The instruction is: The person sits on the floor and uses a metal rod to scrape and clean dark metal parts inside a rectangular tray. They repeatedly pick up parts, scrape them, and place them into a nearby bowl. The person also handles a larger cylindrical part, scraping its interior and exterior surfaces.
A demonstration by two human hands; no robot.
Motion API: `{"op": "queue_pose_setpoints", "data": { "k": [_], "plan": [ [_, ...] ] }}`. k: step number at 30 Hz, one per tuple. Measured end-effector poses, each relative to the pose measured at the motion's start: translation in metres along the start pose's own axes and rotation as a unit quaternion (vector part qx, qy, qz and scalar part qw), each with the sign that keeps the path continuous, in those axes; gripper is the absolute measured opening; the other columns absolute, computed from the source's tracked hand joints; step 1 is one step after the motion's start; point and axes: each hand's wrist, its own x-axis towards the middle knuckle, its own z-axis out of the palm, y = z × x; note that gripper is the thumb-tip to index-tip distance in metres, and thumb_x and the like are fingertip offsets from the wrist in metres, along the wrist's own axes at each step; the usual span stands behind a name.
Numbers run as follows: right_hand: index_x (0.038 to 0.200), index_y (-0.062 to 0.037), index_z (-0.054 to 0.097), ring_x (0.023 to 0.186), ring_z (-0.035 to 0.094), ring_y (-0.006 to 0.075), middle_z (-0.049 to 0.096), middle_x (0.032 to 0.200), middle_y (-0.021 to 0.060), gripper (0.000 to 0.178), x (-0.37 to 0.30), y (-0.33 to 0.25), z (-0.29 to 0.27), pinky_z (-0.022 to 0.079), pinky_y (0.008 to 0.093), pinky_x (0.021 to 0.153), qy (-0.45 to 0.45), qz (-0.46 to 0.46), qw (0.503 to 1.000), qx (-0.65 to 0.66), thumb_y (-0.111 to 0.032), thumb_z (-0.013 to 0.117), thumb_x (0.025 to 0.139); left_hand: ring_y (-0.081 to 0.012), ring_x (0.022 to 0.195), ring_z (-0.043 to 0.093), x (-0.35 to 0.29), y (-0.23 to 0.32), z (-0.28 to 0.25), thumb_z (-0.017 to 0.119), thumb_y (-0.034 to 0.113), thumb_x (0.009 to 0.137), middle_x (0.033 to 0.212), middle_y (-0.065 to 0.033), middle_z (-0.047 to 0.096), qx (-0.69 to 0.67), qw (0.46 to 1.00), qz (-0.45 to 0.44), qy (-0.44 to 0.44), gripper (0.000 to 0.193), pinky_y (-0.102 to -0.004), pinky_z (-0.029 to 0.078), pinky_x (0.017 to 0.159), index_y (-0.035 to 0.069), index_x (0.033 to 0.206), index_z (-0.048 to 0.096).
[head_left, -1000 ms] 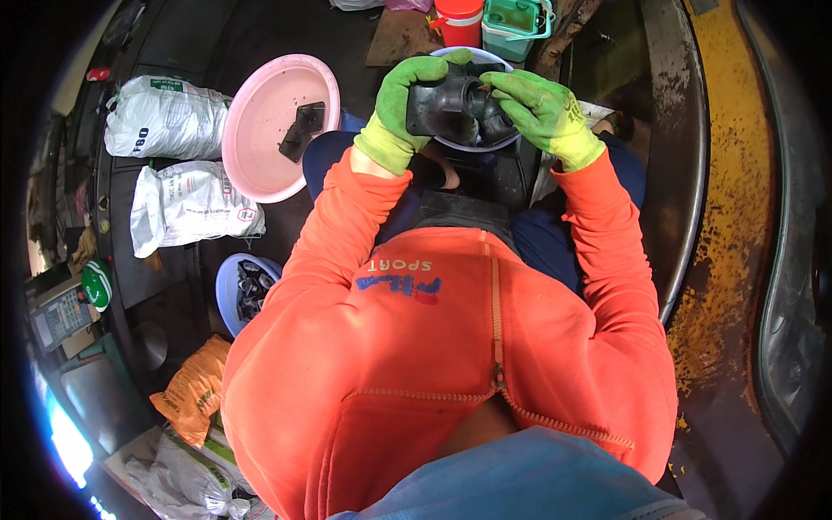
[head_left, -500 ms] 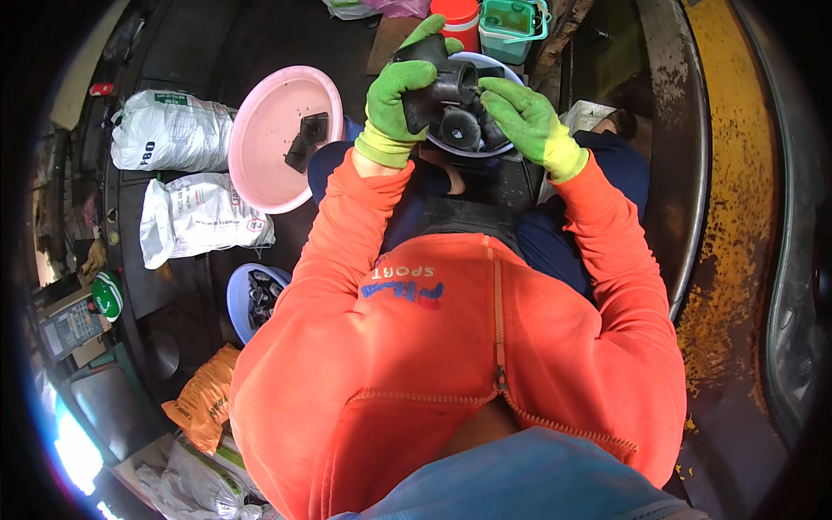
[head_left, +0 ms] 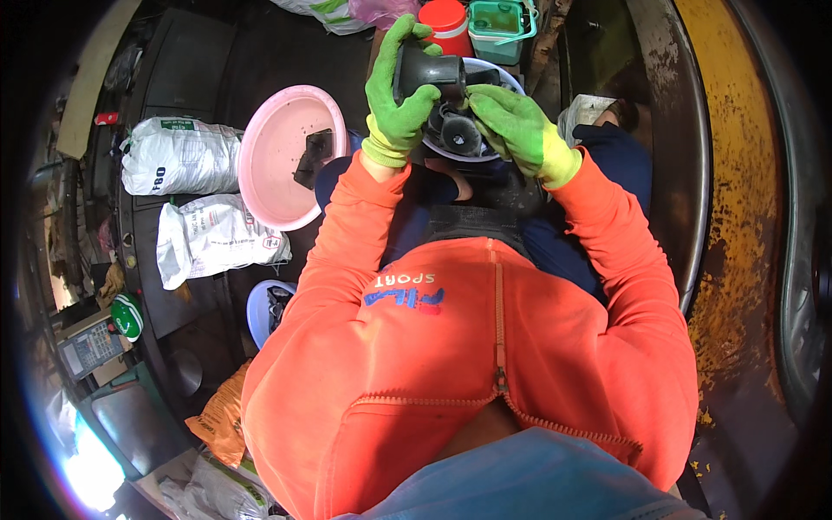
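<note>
A black moulded part (head_left: 438,74) with a wide flange and a short tube is gripped in my left hand (head_left: 392,108), which wears a green glove. The tube points to the right. Close to its open end is my right hand (head_left: 520,130), gloved the same way, with thumb and fingers pinched together. Whatever lies in that pinch is too small to make out. Below both hands stands a pale blue basin (head_left: 517,81) holding several more black parts, among them a cone-shaped one (head_left: 459,134). My hands hide some of this basin.
To the left a pink basin (head_left: 276,215) holds black pieces (head_left: 314,158). Beyond it lie white sacks (head_left: 178,156). A blue basin (head_left: 257,314) sits by my left elbow. A red-lidded container (head_left: 444,16) and a green tub (head_left: 498,48) stand at the back. A rusty yellow surface (head_left: 737,217) runs along the right.
The black part has been turned, so its tube now points sideways to the right. My right hand has shifted slightly down. The whole view has moved a little.
</note>
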Motion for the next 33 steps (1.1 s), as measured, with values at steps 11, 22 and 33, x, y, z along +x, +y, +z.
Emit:
{"op": "queue_pose_setpoints", "data": {
  "k": [11, 22, 33],
  "plan": [
    [0.111, -0.0047, 0.061, 0.057, 0.044, 0.0044, 0.049, 0.072, -0.005, 0.032, -0.013, -0.022, 0.005, 0.042, 0.0206, 0.054, -0.084, 0.171, 0.948, 0.255, -0.029, 0.047, 0.097, -0.024, 0.11, 0.053, 0.005, -0.001, -0.021, 0.072, 0.037, 0.078, 0.125, -0.0137, 0.049, 0.247, 0.952, 0.148, -0.102, 0.076, -0.0375, 0.045, 0.093, -0.001, 0.135, 0.039],
    [0.117, -0.0003, 0.062, 0.082, 0.06, 0.0079, 0.064, 0.096, 0.0041, 0.035, 0.012, -0.024, -0.024, 0.047, 0.0203, 0.07, -0.052, 0.012, 0.987, 0.155, -0.025, 0.055, 0.093, -0.0339, 0.13, 0.036, -0.01, -0.01, 0.019, 0.068, 0.021, 0.077, 0.142, -0.0205, 0.031, 0.116, 0.97, 0.204, -0.07, 0.09, -0.0444, 0.03, 0.109, 0.008, 0.148, 0.015],
    [0.107, -0.0075, 0.066, 0.08, 0.065, 0.0152, 0.068, 0.09, 0.0045, 0.025, 0.012, -0.01, -0.031, 0.052, 0.0297, 0.066, -0.021, -0.32, 0.869, -0.378, -0.011, 0.063, 0.082, -0.0343, 0.116, 0.054, -0.054, -0.012, 0.019, 0.053, 0.038, 0.089, 0.13, -0.0167, 0.053, -0.489, 0.768, -0.394, 0.123, 0.061, -0.0489, 0.043, 0.1, 0.005, 0.138, 0.041]
  ]
}}
